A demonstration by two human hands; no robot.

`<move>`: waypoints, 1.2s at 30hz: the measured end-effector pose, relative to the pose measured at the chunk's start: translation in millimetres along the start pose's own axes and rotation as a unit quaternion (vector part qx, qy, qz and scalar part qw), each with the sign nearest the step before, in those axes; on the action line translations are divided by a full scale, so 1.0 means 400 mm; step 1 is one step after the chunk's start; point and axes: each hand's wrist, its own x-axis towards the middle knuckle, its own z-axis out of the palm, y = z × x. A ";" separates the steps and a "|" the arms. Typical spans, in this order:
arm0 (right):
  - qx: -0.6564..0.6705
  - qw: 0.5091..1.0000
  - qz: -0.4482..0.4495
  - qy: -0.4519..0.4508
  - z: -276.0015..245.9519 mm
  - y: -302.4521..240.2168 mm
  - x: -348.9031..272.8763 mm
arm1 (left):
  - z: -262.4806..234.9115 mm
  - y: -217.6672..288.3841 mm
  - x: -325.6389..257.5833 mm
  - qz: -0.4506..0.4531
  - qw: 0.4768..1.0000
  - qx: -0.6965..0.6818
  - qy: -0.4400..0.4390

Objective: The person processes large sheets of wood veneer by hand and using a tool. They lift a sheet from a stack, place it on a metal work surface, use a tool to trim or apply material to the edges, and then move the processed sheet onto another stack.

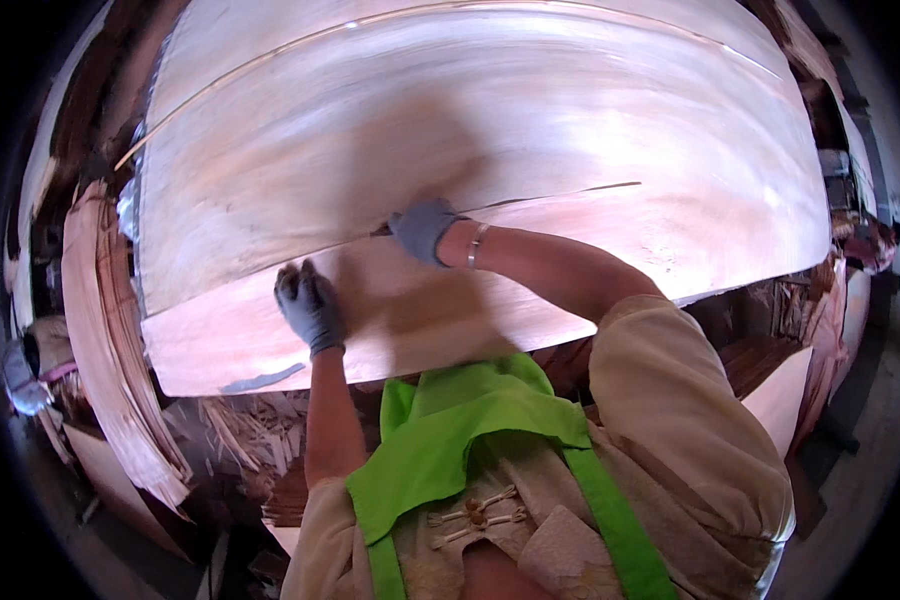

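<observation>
Pale wood veneer sheets (610, 130) cover the broad work surface in front of me. A nearer, pinkish veneer strip (530, 270) lies along the front edge, and a seam with a dark gap at its right end runs between the two. My left hand (310, 308), in a grey glove, rests on the near strip just below the seam with its fingers apart. At the seam, my right hand (425, 230), also gloved, is closed; a small dark tip shows at its fingers, but what it holds is mostly hidden.
A thin wooden strip (390, 18) curves across the far part of the sheets. A grey patch (262, 378) marks the front left edge. Stacked veneer (110, 330) stands at left, and broken wood scraps (255, 435) lie below. More veneer (825, 330) stands at right.
</observation>
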 end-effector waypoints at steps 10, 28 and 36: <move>0.112 0.971 0.132 0.164 0.087 0.431 -0.493 | 0.007 0.009 -0.010 -0.003 0.999 0.008 -0.033; 0.192 0.891 0.398 0.104 0.230 0.123 -0.631 | -0.025 0.028 0.005 -0.024 0.999 -0.023 -0.004; 0.237 0.955 0.172 0.049 0.047 -0.373 0.001 | -0.053 -0.041 -0.001 0.040 0.994 -0.005 -0.104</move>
